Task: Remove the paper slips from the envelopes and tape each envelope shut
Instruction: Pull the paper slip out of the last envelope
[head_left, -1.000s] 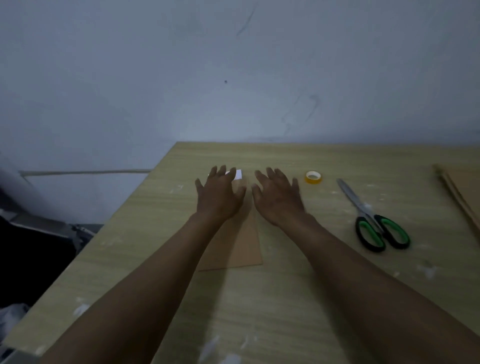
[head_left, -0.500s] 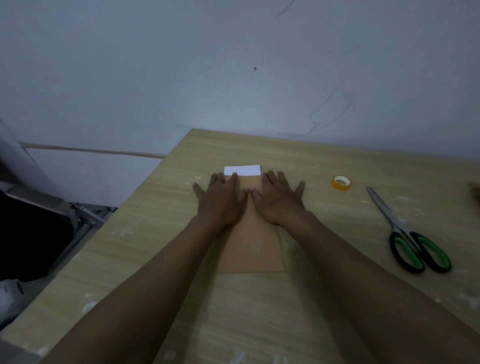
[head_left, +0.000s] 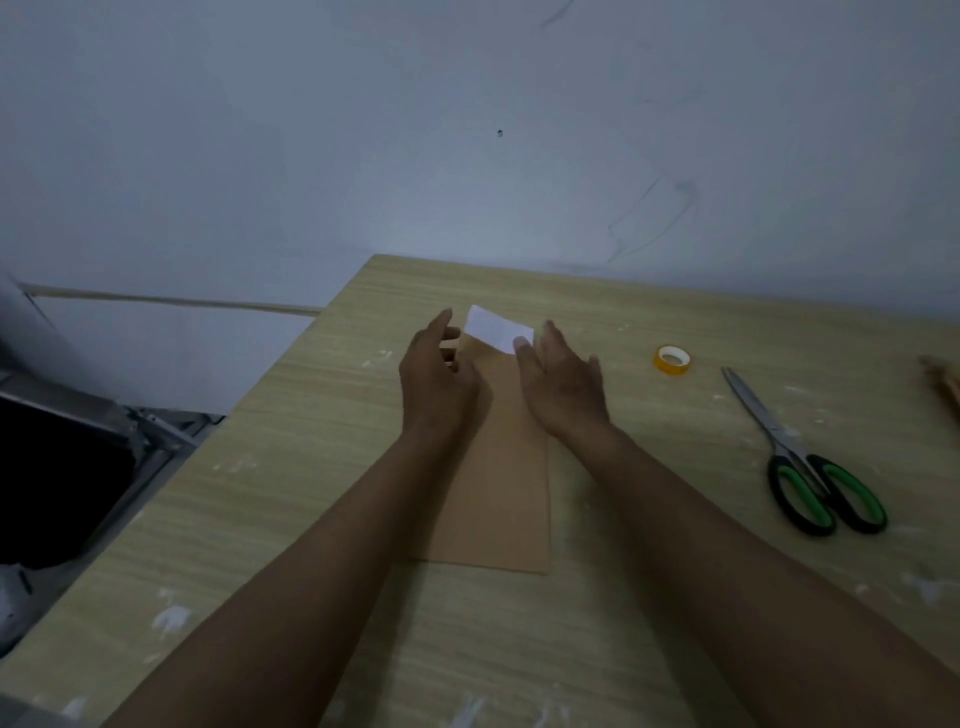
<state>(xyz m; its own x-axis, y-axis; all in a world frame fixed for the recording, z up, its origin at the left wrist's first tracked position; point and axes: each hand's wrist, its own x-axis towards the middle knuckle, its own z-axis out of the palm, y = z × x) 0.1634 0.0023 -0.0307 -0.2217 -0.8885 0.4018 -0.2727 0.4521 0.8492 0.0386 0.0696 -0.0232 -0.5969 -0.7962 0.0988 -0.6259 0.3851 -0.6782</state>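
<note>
Grip-wise, the right hand (head_left: 563, 387) has the white paper slip (head_left: 498, 328) touched at its near right corner, though a real pinch can't be confirmed. The slip pokes out of the brown envelope (head_left: 506, 467), laid lengthwise on the bench (head_left: 291, 467), straight ahead. The left hand (head_left: 436, 382) is held loosely curled at the mouth's left edge.

the left hand (head_left: 436, 384) covers the upper left corner of the brown envelope (head_left: 498, 467), and its fingertips are hidden behind its own back. the right hand (head_left: 563, 387) hides the envelope's upper right edge and one corner of the white paper slip (head_left: 496, 328); whether its thumb pinches the slip cannot be told. at the right edge of the frame a brown stack (head_left: 943, 376) is cut off. the counter (head_left: 675, 597) runs out of the bottom of the frame.
</note>
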